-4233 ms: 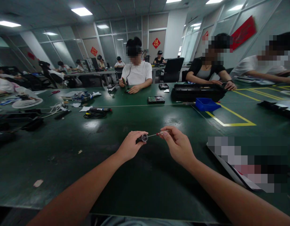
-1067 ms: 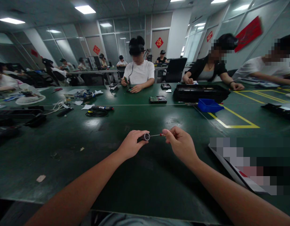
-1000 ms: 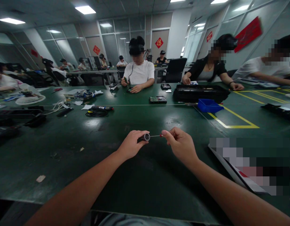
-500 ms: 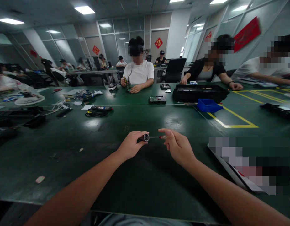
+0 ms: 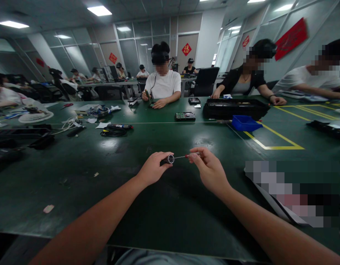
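A dark cylindrical part point(image 5: 170, 159) with a pale ring at its open end is pinched in my left hand point(image 5: 154, 168), just above the green table point(image 5: 147, 217). Facing it, my right hand point(image 5: 210, 165) has its fingers round the red and clear handle of a small screwdriver point(image 5: 186, 156). The thin metal shaft points left, and its tip meets the ringed end of the part. Whether the tip sits inside or only touches is too small to tell. Most of the handle is hidden by my right fingers.
A coiled black cable point(image 5: 114, 130) lies beyond my hands to the left, a hard drive point(image 5: 185, 116) straight ahead. A blue bin point(image 5: 246, 123) and a long black tray point(image 5: 236, 108) stand back right. A person point(image 5: 163, 86) sits opposite, holding a tool.
My right fingers have shifted on the handle, with the thumb now nearer its front. The screwdriver tilts slightly, handle end higher. My left hand has moved very little.
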A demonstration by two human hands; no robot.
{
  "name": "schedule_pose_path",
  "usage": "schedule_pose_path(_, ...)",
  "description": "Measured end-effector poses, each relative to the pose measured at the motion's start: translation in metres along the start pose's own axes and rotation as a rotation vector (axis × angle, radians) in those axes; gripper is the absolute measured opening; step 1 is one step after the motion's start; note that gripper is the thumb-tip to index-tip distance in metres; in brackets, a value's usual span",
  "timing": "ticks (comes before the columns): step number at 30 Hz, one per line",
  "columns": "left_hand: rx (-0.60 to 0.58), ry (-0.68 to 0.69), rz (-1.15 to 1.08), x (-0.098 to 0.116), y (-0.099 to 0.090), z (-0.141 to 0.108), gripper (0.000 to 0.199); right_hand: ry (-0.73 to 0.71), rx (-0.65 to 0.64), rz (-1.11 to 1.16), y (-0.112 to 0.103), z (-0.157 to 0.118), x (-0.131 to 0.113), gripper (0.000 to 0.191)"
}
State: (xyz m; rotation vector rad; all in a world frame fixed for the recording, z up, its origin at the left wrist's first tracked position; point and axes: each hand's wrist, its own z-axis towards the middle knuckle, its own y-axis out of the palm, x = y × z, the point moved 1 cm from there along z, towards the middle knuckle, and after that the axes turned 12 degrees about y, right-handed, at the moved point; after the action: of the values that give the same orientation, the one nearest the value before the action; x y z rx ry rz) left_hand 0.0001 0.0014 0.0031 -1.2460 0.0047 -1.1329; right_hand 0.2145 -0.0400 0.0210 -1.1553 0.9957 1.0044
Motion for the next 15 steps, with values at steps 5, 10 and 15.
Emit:
schedule_pose_path(5,0.006,0.041,-0.011,0.002,-0.001,0.002,0.039,0.109,0.009,0.327,0.003,0.010,0.007,0.029)
schedule_pose_path(10,-0.013,0.147,0.073,-0.001,-0.005,0.006,0.037,0.307,-0.010,0.563,0.002,0.021,0.016,0.029)
schedule_pose_path(15,-0.064,0.099,0.113,-0.004,-0.004,0.006,0.037,0.235,0.097,0.494,0.000,0.025,0.022,0.030)
